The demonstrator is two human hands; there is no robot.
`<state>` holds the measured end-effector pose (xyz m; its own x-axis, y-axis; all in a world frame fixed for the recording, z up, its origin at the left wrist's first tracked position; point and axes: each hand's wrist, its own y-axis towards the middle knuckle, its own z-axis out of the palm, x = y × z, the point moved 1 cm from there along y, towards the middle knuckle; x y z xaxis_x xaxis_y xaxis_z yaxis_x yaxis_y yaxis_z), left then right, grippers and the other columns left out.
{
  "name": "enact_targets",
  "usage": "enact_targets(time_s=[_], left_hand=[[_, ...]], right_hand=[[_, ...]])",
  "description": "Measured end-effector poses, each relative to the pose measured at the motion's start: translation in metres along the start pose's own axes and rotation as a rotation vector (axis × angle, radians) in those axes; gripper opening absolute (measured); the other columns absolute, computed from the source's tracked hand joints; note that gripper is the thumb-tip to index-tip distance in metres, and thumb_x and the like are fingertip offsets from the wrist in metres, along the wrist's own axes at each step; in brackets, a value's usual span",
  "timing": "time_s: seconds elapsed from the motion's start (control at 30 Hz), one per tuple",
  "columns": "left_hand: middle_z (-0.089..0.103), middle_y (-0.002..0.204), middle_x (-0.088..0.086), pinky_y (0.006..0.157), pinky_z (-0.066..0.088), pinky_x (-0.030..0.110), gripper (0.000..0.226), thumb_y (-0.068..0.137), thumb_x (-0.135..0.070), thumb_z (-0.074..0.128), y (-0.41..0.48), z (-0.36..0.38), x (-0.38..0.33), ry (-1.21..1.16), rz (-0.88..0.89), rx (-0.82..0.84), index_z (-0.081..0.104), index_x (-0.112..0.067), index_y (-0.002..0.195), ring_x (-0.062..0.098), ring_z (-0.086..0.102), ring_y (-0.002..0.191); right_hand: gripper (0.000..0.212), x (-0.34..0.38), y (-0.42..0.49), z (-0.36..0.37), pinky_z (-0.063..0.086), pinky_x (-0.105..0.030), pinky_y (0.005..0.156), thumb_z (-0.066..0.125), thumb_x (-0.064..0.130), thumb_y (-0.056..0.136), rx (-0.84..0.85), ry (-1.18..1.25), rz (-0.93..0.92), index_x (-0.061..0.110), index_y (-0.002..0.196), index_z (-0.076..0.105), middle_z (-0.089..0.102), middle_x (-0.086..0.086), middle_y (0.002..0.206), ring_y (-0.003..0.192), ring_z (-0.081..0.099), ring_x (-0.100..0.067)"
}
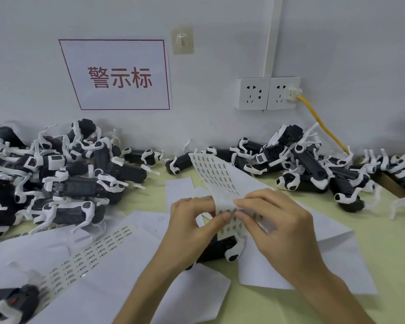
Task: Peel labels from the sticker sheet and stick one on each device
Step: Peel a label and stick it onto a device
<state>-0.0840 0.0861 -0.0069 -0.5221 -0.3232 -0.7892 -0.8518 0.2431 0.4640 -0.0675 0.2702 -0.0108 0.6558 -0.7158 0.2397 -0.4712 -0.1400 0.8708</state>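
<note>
A long white sticker sheet (220,176) with rows of small printed labels runs from the table centre toward the wall. My left hand (192,220) pinches its near end between thumb and fingers. My right hand (271,220) pinches the same end from the right, fingertips on the labels. Under my hands lies one black and white device (222,250), partly hidden. A second label strip (91,251) lies flat at the lower left.
Piles of black and white devices fill the left (56,174) and the right (309,164) along the wall. Loose white paper sheets (313,253) cover the yellow-green table. Another device (9,302) sits at the bottom left corner. A yellow cable (323,125) hangs from the wall socket.
</note>
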Motion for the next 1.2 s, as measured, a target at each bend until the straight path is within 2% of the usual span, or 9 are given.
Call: enact_targets(time_s=[0.17, 0.27, 0.37, 0.47, 0.63, 0.77, 0.97, 1.13, 1.2], left_hand=[[0.077, 0.088, -0.007, 0.087, 0.053, 0.039, 0.043, 0.098, -0.044, 0.056, -0.0013, 0.002, -0.0008, -0.046, -0.012, -0.009, 0.079, -0.01, 0.086, 0.018, 0.071, 0.093], [0.076, 0.081, -0.007, 0.084, 0.053, 0.031, 0.042, 0.098, -0.043, 0.056, -0.0014, 0.0029, -0.0002, -0.055, -0.037, -0.029, 0.076, -0.015, 0.076, 0.015, 0.07, 0.087], [0.076, 0.077, -0.012, 0.076, 0.049, 0.013, 0.04, 0.098, -0.04, 0.058, -0.002, 0.0028, -0.0013, -0.084, -0.081, -0.061, 0.076, -0.021, 0.069, 0.006, 0.07, 0.081], [0.075, 0.071, -0.011, 0.072, 0.047, 0.01, 0.041, 0.095, -0.042, 0.058, -0.0023, 0.0032, -0.0048, -0.12, -0.112, -0.079, 0.071, -0.028, 0.058, 0.0, 0.069, 0.075], [0.075, 0.071, -0.001, 0.071, 0.049, 0.012, 0.048, 0.093, -0.043, 0.057, -0.0026, 0.0026, -0.0021, -0.147, -0.123, -0.085, 0.071, -0.008, 0.064, 0.007, 0.069, 0.074], [0.076, 0.075, 0.0, 0.073, 0.05, 0.015, 0.043, 0.098, -0.04, 0.06, -0.0024, 0.002, -0.002, -0.167, -0.136, -0.076, 0.072, -0.014, 0.066, 0.009, 0.07, 0.078], [0.076, 0.09, 0.014, 0.088, 0.053, 0.04, 0.05, 0.095, -0.043, 0.057, -0.0021, 0.0006, -0.0033, -0.181, -0.155, -0.058, 0.074, 0.0, 0.076, 0.026, 0.07, 0.095], [0.075, 0.09, 0.018, 0.091, 0.051, 0.045, 0.049, 0.095, -0.044, 0.059, -0.0019, 0.0003, -0.0041, -0.204, -0.155, -0.049, 0.075, -0.002, 0.076, 0.031, 0.068, 0.097], [0.074, 0.089, 0.016, 0.09, 0.053, 0.04, 0.049, 0.096, -0.044, 0.062, -0.0025, 0.0007, -0.0039, -0.21, -0.137, -0.05, 0.075, -0.002, 0.076, 0.028, 0.068, 0.096]], right_hand=[[0.01, 0.001, -0.0017, 0.0002, 0.056, -0.037, 0.061, 0.079, 0.013, 0.085, -0.036, -0.016, -0.04, 0.015, 0.094, 0.082, 0.074, 0.005, 0.088, 0.074, 0.07, -0.019], [0.008, 0.0016, -0.0022, 0.0003, 0.055, -0.036, 0.058, 0.08, 0.014, 0.085, -0.054, -0.023, -0.073, 0.015, 0.093, 0.082, 0.076, 0.007, 0.091, 0.072, 0.071, -0.016], [0.006, 0.003, -0.003, 0.0011, 0.055, -0.035, 0.055, 0.08, 0.014, 0.086, -0.074, -0.019, -0.113, 0.015, 0.091, 0.083, 0.078, 0.007, 0.094, 0.075, 0.073, -0.014], [0.007, 0.0034, -0.0034, 0.0019, 0.055, -0.035, 0.056, 0.08, 0.012, 0.085, -0.082, -0.006, -0.126, 0.015, 0.091, 0.083, 0.078, 0.005, 0.096, 0.074, 0.074, -0.016], [0.006, 0.0032, -0.0036, 0.0035, 0.056, -0.037, 0.059, 0.079, 0.013, 0.087, -0.077, 0.024, -0.101, 0.015, 0.091, 0.083, 0.077, 0.002, 0.094, 0.074, 0.073, -0.019], [0.005, 0.0047, -0.0026, 0.003, 0.055, -0.038, 0.06, 0.077, 0.013, 0.088, -0.064, 0.023, -0.094, 0.014, 0.089, 0.081, 0.076, 0.004, 0.093, 0.078, 0.072, -0.016], [0.005, 0.0051, -0.0032, 0.0027, 0.054, -0.037, 0.059, 0.078, 0.009, 0.085, -0.065, 0.005, -0.104, 0.013, 0.083, 0.08, 0.076, 0.004, 0.091, 0.074, 0.071, -0.018], [0.009, 0.0051, -0.0031, 0.0042, 0.058, -0.04, 0.066, 0.08, 0.013, 0.084, -0.051, 0.092, -0.031, 0.01, 0.092, 0.08, 0.075, 0.003, 0.092, 0.082, 0.072, -0.017], [0.007, 0.0047, -0.0029, 0.005, 0.058, -0.04, 0.066, 0.079, 0.014, 0.085, -0.035, 0.118, -0.008, 0.01, 0.09, 0.08, 0.075, 0.004, 0.09, 0.081, 0.072, -0.016]])
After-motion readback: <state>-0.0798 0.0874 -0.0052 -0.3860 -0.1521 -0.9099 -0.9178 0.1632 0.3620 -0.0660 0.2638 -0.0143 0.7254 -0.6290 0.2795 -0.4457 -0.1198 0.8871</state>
